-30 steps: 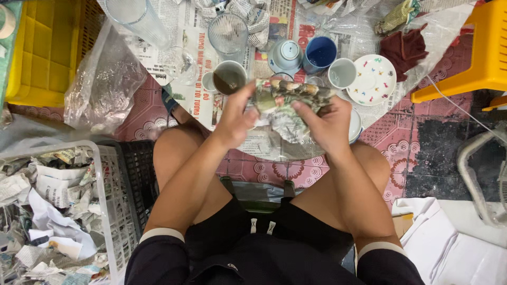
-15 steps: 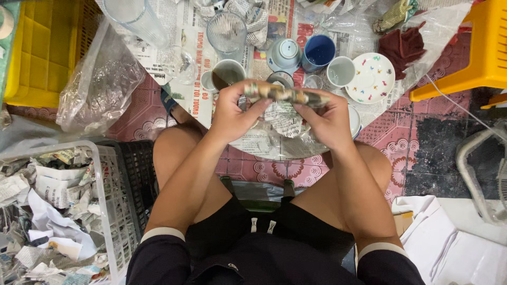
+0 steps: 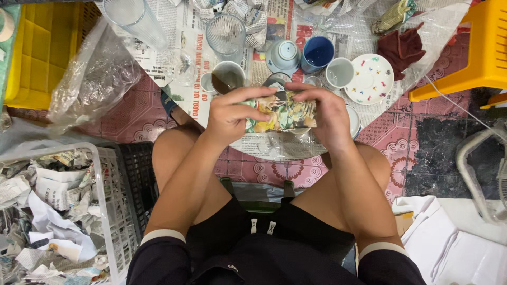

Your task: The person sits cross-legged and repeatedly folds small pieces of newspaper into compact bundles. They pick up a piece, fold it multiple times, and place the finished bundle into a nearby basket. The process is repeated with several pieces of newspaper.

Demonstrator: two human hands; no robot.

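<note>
While 2 hands, left (image 3: 229, 113) and right (image 3: 327, 119), grip 1 newspaper-wrapped bundle (image 3: 280, 112), 2 glasses (image 3: 226, 32) stand beyond.

We see newspaper-wrapped bundle (image 3: 282, 112), colourful print, between our hands; clear plastic bag (image 3: 92, 79) left, beside yellow crate (image 3: 31, 47).

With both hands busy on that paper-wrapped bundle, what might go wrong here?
1. The left hand and right hand hold the wrapped bundle in the air above the white saucer; if a grip slips, it could drop and crack both.
2. The tall ribbed glass, blue cup and brown-stained cup stand crowded just beyond the hands, so a careless reach might topple one.
</note>
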